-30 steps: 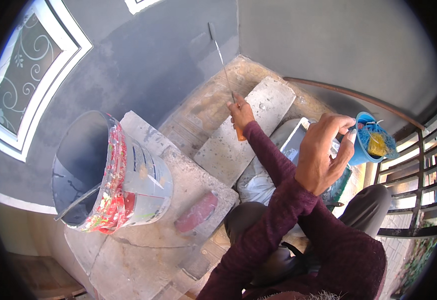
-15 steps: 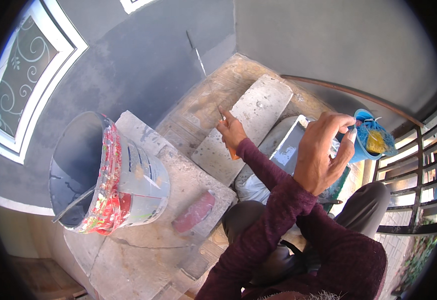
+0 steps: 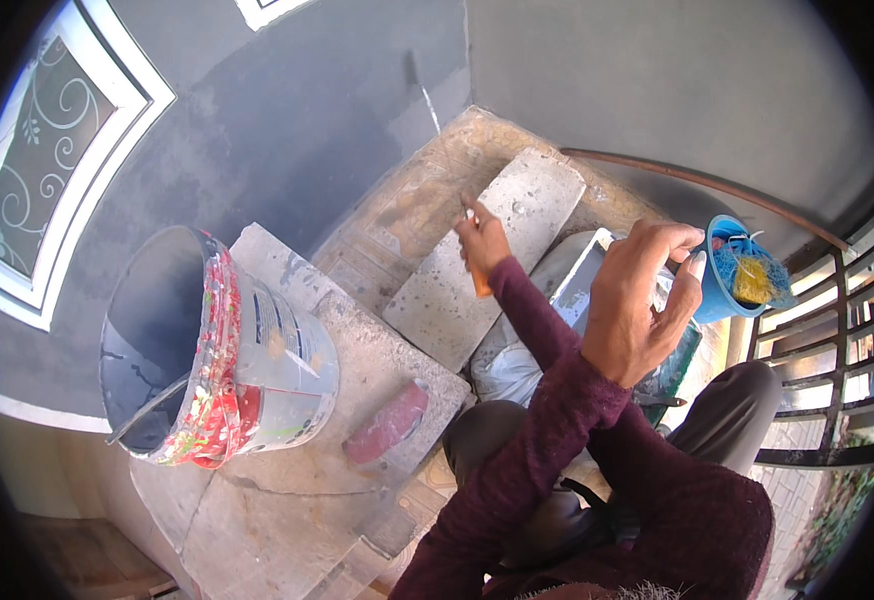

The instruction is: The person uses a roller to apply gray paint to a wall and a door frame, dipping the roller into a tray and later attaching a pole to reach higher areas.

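"Where is the paint tool, and who has it?"

"The paint tool (image 3: 429, 107) is in the right hand (image 3: 484, 243), whose fingers wrap its orange handle above the concrete block (image 3: 437, 310). Its thin shaft reaches past the block's far left edge; the blurred dark head is in front of the grey wall (image 3: 297, 130), near the corner. I can't tell whether it touches."

"And the left hand?"

"The left hand (image 3: 642, 300) is curled, thumb and index tips almost meeting at the near rim of a small blue bucket (image 3: 722, 290) stuffed with blue netting and something yellow. I can't tell whether they pinch the rim."

"What might go wrong?"

"The forearms cross, left over right, so one could knock the other and jerk the head, leaving an uneven mark. The right sleeve (image 3: 542, 320) passes beside a paint-smeared tray (image 3: 575, 285); dropping lower, it could smear."

"Anything else?"

"If the fingers do have the rim, a tug could tip the small bucket. A pink roll-shaped thing (image 3: 387, 425) lies near the right edge of the stone slab (image 3: 357, 350), where a knee's bump could roll it off."
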`<action>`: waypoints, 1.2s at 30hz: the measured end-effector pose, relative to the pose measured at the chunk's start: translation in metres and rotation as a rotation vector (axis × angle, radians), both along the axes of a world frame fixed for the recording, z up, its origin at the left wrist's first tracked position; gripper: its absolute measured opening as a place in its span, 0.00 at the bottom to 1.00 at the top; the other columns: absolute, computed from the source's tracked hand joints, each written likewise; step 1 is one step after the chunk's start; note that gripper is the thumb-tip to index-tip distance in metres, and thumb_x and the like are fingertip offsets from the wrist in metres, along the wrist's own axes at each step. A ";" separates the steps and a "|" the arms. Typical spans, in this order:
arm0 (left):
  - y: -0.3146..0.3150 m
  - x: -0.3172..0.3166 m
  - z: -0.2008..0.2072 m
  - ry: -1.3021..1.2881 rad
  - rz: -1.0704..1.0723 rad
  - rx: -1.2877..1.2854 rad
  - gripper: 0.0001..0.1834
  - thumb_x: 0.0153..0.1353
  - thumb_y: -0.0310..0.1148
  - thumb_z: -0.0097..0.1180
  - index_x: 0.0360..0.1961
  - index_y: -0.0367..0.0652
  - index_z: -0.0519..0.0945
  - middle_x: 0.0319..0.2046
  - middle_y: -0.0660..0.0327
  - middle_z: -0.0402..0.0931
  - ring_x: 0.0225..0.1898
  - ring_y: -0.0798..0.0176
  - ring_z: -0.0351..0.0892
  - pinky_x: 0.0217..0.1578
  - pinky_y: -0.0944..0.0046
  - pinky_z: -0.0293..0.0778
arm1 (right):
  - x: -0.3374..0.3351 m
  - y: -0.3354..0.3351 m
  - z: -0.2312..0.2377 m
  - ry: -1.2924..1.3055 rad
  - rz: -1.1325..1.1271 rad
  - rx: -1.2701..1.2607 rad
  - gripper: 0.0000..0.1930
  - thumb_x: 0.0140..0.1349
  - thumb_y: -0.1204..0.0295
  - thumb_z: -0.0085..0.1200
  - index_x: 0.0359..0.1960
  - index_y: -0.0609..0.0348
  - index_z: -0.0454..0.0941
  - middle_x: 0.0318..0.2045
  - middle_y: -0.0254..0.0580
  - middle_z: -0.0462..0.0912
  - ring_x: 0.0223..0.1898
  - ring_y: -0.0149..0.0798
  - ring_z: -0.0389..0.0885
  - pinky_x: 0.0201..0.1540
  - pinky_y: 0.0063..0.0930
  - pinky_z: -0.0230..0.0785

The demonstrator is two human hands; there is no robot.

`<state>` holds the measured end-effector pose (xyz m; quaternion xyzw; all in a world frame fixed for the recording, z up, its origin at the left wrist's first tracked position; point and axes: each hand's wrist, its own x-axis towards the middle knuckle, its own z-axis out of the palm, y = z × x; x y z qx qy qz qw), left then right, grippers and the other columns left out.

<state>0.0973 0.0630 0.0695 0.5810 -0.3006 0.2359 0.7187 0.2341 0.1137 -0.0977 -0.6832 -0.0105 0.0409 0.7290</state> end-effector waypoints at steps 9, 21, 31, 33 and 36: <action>0.007 0.000 0.003 0.007 0.009 0.004 0.13 0.57 0.22 0.53 0.44 0.34 0.75 0.38 0.55 0.75 0.39 0.62 0.76 0.42 0.65 0.72 | 0.048 0.011 -0.020 0.019 -0.001 -0.046 0.30 0.61 0.69 0.51 0.66 0.54 0.61 0.21 0.34 0.70 0.15 0.28 0.68 0.14 0.25 0.64; 0.007 -0.002 0.004 -0.020 0.050 0.062 0.13 0.55 0.22 0.54 0.43 0.34 0.75 0.37 0.54 0.76 0.38 0.59 0.77 0.41 0.62 0.72 | -0.045 0.016 -0.034 0.006 0.190 -0.115 0.30 0.60 0.70 0.51 0.66 0.56 0.60 0.19 0.35 0.71 0.14 0.29 0.70 0.19 0.27 0.67; 0.007 -0.005 0.008 -0.031 0.082 0.060 0.12 0.55 0.22 0.55 0.42 0.35 0.76 0.37 0.54 0.76 0.38 0.58 0.78 0.41 0.61 0.72 | -0.010 0.011 0.012 -0.024 0.089 0.006 0.29 0.62 0.70 0.50 0.66 0.57 0.60 0.18 0.31 0.68 0.13 0.25 0.67 0.13 0.22 0.63; 0.010 -0.006 0.008 -0.032 0.095 0.072 0.12 0.55 0.23 0.55 0.42 0.35 0.76 0.37 0.55 0.76 0.38 0.58 0.78 0.41 0.61 0.72 | -0.013 0.018 0.022 -0.007 0.116 0.023 0.29 0.62 0.70 0.50 0.66 0.59 0.59 0.18 0.31 0.69 0.13 0.25 0.67 0.13 0.22 0.63; 0.005 -0.005 0.006 -0.040 0.086 0.064 0.12 0.55 0.23 0.55 0.42 0.36 0.76 0.37 0.55 0.76 0.38 0.58 0.78 0.41 0.61 0.72 | -0.028 0.012 0.019 -0.005 0.154 -0.036 0.30 0.62 0.70 0.50 0.66 0.59 0.59 0.18 0.32 0.69 0.13 0.25 0.68 0.13 0.22 0.64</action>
